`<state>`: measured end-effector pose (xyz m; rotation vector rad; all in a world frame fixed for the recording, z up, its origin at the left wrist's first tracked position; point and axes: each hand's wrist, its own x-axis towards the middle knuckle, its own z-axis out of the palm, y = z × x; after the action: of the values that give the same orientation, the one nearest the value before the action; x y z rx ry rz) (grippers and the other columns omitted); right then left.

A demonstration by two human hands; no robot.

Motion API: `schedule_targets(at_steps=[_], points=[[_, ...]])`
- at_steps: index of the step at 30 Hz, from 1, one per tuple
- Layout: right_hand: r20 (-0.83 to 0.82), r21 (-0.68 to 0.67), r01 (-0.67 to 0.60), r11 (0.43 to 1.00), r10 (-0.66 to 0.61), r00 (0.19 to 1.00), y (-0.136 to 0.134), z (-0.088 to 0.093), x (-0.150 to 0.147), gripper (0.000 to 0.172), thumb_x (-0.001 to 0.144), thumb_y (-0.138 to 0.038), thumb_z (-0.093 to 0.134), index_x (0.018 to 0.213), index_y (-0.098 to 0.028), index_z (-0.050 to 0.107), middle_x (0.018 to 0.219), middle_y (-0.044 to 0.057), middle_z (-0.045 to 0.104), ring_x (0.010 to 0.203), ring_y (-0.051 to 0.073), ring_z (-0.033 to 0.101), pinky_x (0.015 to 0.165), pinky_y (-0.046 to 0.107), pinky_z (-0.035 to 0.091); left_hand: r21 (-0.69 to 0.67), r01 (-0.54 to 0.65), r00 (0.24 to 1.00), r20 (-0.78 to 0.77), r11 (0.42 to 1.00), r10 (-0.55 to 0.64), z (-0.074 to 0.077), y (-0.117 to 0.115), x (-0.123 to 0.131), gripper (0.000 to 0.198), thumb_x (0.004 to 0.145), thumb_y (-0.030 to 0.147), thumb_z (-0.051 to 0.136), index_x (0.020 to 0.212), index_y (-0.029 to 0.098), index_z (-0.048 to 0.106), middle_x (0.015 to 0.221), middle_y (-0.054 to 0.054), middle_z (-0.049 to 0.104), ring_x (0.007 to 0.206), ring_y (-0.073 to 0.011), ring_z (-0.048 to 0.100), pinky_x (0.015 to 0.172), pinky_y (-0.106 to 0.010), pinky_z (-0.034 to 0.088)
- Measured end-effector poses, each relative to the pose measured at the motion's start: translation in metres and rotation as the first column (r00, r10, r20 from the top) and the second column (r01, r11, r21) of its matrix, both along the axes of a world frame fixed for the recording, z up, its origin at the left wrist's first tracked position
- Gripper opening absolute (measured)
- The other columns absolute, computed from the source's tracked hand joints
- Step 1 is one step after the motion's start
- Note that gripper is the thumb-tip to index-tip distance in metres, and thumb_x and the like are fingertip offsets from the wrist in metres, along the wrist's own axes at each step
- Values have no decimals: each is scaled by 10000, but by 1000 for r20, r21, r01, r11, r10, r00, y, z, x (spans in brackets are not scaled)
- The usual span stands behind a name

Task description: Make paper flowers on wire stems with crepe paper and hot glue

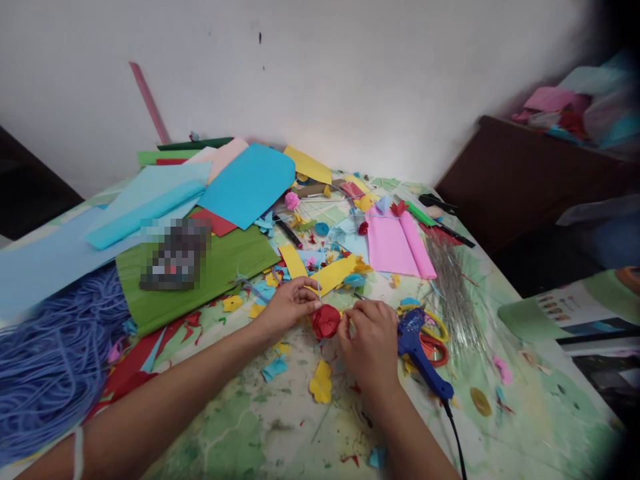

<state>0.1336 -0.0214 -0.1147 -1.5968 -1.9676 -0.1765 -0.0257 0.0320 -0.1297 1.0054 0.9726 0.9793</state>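
Note:
A red paper flower is held just above the table between my two hands. My left hand has its thumb and fingertips closed at the flower's upper left, where a thin pale strand rises beside the fingers. From the other side, my right hand pinches the flower's right edge with curled fingers. Just right of that hand lies a blue glue gun with a black cord. Scissors with yellow and red handles are partly under it. A yellow paper flower shape rests below the hands.
Blue yarn is heaped at left. Coloured paper sheets, a green sheet and a pink paper roll lie farther back. Thin silvery wires spread at right. Paper scraps litter the stained table; a wall stands behind.

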Motion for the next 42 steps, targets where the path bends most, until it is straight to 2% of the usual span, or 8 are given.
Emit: schedule_targets(at_steps=[8, 12, 15, 19, 24, 30, 37, 42], points=[[-135, -5, 72, 997, -72, 988, 7, 0, 12, 126, 796, -169, 506, 711, -173, 599, 776, 58, 584, 791, 201, 479, 760, 354, 349, -31, 91, 993, 81, 995, -88, -1, 4, -7, 389, 572, 234, 771, 886, 152, 556, 660, 18, 599, 574, -76, 535, 554, -187, 378], [-281, -54, -29, 998, 13, 960, 7, -3, 11, 173, 820, -205, 484, 676, -180, 576, 715, 37, 574, 722, 181, 481, 705, 327, 352, -44, 86, 992, 95, 995, -81, 0, 4, -8, 416, 553, 253, 783, 887, 165, 551, 670, 21, 595, 574, -82, 541, 550, -189, 387], [-320, -54, -110, 992, 87, 944, 3, -3, 6, 156, 817, -225, 502, 705, -179, 599, 749, 41, 581, 755, 185, 494, 725, 333, 357, -26, 83, 994, 68, 996, -81, 3, 4, -8, 421, 551, 260, 784, 881, 154, 545, 656, 15, 593, 566, -84, 539, 544, -192, 385], [-264, -36, -131, 991, 117, 957, -3, 0, 1, 106, 781, -253, 558, 761, -175, 628, 805, 53, 578, 813, 201, 495, 776, 358, 358, 10, 84, 995, 50, 996, -85, 3, 3, -8, 413, 561, 255, 776, 882, 148, 540, 657, 14, 599, 580, -89, 546, 553, -195, 384], [-276, -25, -127, 992, 115, 954, -3, -3, 0, 40, 734, -204, 597, 725, -177, 625, 777, 43, 579, 789, 195, 491, 754, 351, 365, 29, 85, 994, 59, 996, -87, -3, 4, -7, 402, 564, 251, 773, 874, 150, 538, 642, 25, 592, 571, -84, 542, 571, -197, 391], [-267, -8, -138, 990, 131, 955, -1, -5, 1, 78, 760, -185, 574, 714, -185, 637, 763, 34, 594, 771, 184, 504, 756, 348, 367, 16, 74, 996, 58, 997, -75, 0, 4, -7, 435, 530, 262, 794, 862, 144, 539, 640, 18, 594, 575, -87, 542, 575, -203, 391], [-105, 51, -188, 981, 193, 976, -1, -4, 1, 133, 809, -156, 515, 716, -176, 609, 746, 41, 588, 773, 189, 492, 738, 350, 353, 17, 68, 996, 57, 998, -69, 0, 3, -6, 433, 538, 285, 792, 866, 150, 545, 638, 16, 590, 574, -92, 544, 578, -211, 394], [20, -8, -153, 988, 153, 988, 0, -4, 0, 158, 823, -126, 481, 709, -167, 581, 728, 52, 563, 780, 200, 473, 740, 357, 339, -1, 81, 995, 49, 997, -81, 0, 2, -5, 427, 538, 260, 789, 868, 145, 543, 636, 18, 591, 563, -84, 536, 573, -205, 392]])
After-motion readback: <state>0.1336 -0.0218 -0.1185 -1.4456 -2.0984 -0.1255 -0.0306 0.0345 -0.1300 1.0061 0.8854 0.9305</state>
